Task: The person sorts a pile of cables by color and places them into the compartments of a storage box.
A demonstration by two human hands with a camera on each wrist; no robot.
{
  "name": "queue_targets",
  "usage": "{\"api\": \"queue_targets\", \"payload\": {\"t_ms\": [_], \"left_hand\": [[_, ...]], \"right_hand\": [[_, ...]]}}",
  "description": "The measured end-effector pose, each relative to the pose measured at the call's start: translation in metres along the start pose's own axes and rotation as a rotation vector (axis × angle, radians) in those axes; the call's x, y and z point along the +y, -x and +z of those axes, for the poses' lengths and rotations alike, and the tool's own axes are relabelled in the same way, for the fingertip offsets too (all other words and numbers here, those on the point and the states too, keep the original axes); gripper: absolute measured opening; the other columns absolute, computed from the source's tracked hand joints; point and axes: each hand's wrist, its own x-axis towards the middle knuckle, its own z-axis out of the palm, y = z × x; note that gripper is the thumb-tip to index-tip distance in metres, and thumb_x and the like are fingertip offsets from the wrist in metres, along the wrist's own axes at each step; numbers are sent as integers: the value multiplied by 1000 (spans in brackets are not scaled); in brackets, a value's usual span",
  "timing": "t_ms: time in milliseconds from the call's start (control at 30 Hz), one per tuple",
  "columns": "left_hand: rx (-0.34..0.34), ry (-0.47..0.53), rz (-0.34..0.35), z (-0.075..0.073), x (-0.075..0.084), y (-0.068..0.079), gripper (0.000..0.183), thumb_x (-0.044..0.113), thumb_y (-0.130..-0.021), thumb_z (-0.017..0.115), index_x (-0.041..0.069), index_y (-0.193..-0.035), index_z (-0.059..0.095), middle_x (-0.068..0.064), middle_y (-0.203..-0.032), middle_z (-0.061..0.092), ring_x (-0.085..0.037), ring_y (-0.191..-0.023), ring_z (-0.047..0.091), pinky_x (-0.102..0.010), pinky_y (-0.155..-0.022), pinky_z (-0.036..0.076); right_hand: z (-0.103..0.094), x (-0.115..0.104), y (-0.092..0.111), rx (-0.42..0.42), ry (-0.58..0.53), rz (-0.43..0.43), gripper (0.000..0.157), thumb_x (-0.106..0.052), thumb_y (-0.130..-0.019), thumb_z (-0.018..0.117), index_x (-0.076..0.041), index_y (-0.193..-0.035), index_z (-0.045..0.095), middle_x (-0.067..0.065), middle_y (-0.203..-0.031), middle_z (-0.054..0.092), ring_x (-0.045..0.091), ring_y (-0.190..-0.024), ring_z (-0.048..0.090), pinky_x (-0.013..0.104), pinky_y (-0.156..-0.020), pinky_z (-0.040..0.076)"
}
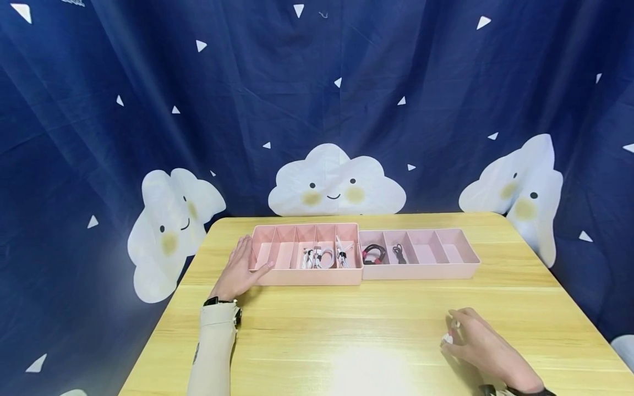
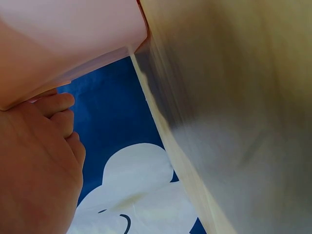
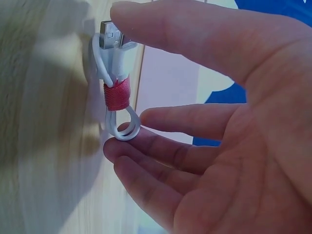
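Observation:
My left hand (image 1: 238,272) rests at the left end of a salmon-pink divided organizer box (image 1: 309,278), fingers along its end wall and thumb over the front edge. The left wrist view shows that hand (image 2: 39,161) against the box wall (image 2: 73,34). Over the front right of the table, my right hand (image 1: 477,341) holds a small white USB cable (image 3: 117,92), coiled and bound with a red strap (image 3: 117,95). Its thumb lies at the metal plug, and the fingertips touch the loop's lower end.
Bundled white cables (image 1: 317,258) lie in the salmon box. A paler pink organizer box (image 1: 421,271) adjoins it on the right, holding a dark cable with red ties (image 1: 373,254) and a black cable (image 1: 399,253). The wooden table (image 1: 317,324) ends at a blue cloud-patterned curtain (image 1: 317,110).

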Motion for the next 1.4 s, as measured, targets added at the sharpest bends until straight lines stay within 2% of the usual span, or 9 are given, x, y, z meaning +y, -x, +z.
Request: {"api": "queue_targets", "payload": {"t_ms": [67, 233, 300, 600, 833, 967, 1133, 1267, 1400], "left_hand": [[-1, -1, -2, 0, 0, 0, 117, 74, -92, 57, -3, -164, 7, -21, -174, 6, -36, -164, 1, -60, -132, 7], [-3, -2, -4, 0, 0, 0, 117, 74, -92, 57, -3, -164, 6, -21, -174, 7, -37, -164, 1, -60, -132, 7], [1, -7, 0, 0, 0, 0, 117, 74, -92, 57, -3, -164, 7, -22, -174, 8, -38, -164, 3, -61, -132, 9], [8, -8, 7, 0, 0, 0, 116, 73, -93, 57, -4, -164, 7, -23, -174, 8, -38, -163, 3, -61, -132, 9], [9, 1, 3, 2, -1, -1, 118, 75, -92, 56, -3, -164, 8, -22, -174, 8, -39, -163, 4, -61, -132, 9], [11, -1, 7, 2, -1, -1, 117, 75, -92, 57, -4, -164, 8, -22, -174, 7, -38, -164, 3, -61, -131, 9], [3, 2, -1, 1, 0, 0, 117, 75, -92, 56, -3, -164, 7, -21, -174, 6, -38, -163, 3, -62, -131, 9], [-6, 0, -10, 0, 1, 1, 117, 76, -92, 56, -2, -165, 6, -20, -175, 5, -38, -164, 3, -62, -131, 8], [0, -5, -3, 0, 1, 1, 117, 75, -92, 56, -3, -164, 7, -22, -174, 6, -39, -163, 3, -62, -131, 9]], "right_hand": [[0, 0, 0, 9, 5, -12, 67, -26, -81, 85, 12, -130, 60, 18, -118, 64, 19, -97, 58, 37, -81, 58], [1, -2, -1, 32, 9, -54, 33, -26, -81, 85, -8, -101, 66, 6, -102, 60, 14, -88, 51, 24, -68, 46], [0, -2, -2, 36, 17, -56, 32, -28, -81, 86, -11, -98, 64, 3, -99, 58, 12, -86, 50, 23, -67, 43], [-3, -7, -10, 47, 5, -90, 39, -25, -79, 88, -4, -104, 67, 8, -105, 61, 14, -88, 53, 26, -71, 52], [-6, -10, -13, 65, 35, -114, 78, -27, -77, 89, 15, -134, 58, 15, -115, 65, 17, -98, 60, 42, -87, 61], [-8, -14, -14, 90, 33, -146, 73, -25, -77, 89, 14, -132, 60, 15, -115, 66, 18, -97, 61, 45, -89, 60], [-12, -18, -16, 91, 13, -169, 70, -24, -81, 86, 15, -132, 59, 23, -124, 65, 32, -110, 65, 59, -98, 54], [-16, -21, -19, 76, 8, -163, 75, -26, -81, 87, 15, -135, 56, 25, -127, 63, 38, -114, 65, 61, -98, 54], [-21, -25, -23, 89, -1, -181, 59, -24, -82, 86, 9, -125, 63, 23, -126, 64, 37, -114, 65, 60, -99, 54]]}}
